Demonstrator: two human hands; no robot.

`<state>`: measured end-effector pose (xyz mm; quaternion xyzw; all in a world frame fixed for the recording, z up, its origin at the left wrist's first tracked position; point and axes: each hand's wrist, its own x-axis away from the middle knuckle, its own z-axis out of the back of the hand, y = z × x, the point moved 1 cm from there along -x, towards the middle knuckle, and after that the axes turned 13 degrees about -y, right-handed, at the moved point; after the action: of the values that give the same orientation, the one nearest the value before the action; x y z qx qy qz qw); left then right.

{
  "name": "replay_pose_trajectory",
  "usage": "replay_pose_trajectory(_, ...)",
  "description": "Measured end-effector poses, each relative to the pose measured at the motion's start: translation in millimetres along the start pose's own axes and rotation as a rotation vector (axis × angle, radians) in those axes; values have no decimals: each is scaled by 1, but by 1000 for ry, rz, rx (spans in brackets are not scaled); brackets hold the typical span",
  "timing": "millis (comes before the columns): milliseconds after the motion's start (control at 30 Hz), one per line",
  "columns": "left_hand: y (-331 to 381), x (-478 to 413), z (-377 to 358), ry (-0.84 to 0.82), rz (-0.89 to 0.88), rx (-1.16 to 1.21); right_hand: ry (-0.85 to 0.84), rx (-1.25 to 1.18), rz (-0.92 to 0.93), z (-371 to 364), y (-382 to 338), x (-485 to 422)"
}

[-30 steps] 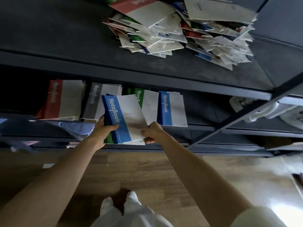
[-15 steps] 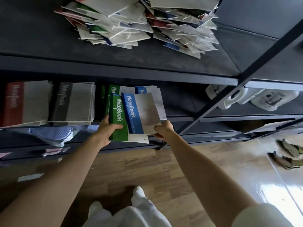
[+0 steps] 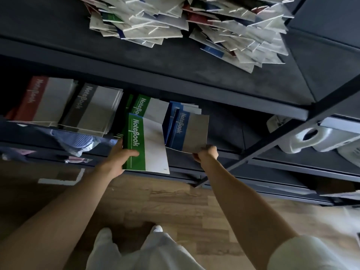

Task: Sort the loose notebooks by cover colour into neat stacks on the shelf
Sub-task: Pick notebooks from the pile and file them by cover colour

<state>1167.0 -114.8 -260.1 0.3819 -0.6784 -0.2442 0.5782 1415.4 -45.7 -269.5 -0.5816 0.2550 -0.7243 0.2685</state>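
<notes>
– Which colours do you read on the covers?
– I see the green notebook [image 3: 148, 145]: green band, white lettering, pale grey beyond. The blue notebook [image 3: 190, 133] matches it, in blue.
– And the stacks?
– On my screen: a red stack [image 3: 43, 100], a grey stack [image 3: 93, 112], a green stack [image 3: 151, 107], a blue stack [image 3: 185, 109], on a charcoal shelf [image 3: 224, 129]. The heap [image 3: 194, 26] is whitish, flecked red, green, blue. Floor [image 3: 165, 201], brown wood grain.

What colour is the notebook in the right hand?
Blue band, grey panel; the right hand pinches the blue notebook, head view.
</notes>
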Motion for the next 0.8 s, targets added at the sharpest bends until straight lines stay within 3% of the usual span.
replay_pose_trajectory(467,8,9,-16,3,-14,60,-92,364,-4,-16,-3,-19)
replay_pose_trajectory(633,12,18,-9,0,-40,62,-608,451,-178,-46,-15,25)
replay_pose_trajectory(800,22,28,13,27,-98,88,-594,418,-89,-87,-18,40)
